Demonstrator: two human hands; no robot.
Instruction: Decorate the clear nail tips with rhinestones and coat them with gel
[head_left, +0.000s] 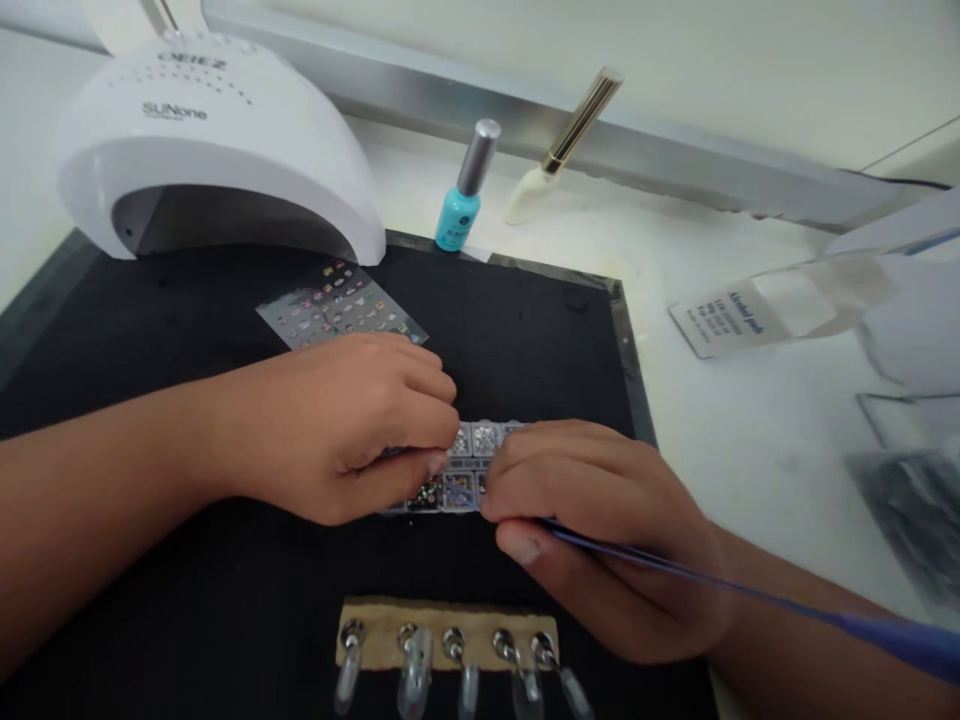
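A clear compartment box of rhinestones (484, 440) lies on the black mat, partly covered by both hands. My left hand (360, 425) has its fingers curled, with thumb and fingertips pinched on the box's left part. In my right hand (607, 530) is a pair of blue tweezers (667, 566), gripped between thumb and fingers. Their tips reach into a lower compartment of small stones, close to my left thumb. Nearer to me, several clear false nail tips (470, 690) stand on metal holders along a tan strip (431, 618).
A white nail lamp (225, 130) stands at the back left, beside a sticker sheet (341, 305) on the black mat (540, 340). Behind the mat are a turquoise polish bottle (457, 215) and a cream bottle (534, 190) with a gold cap. An alcohol pads box (739, 315) lies right.
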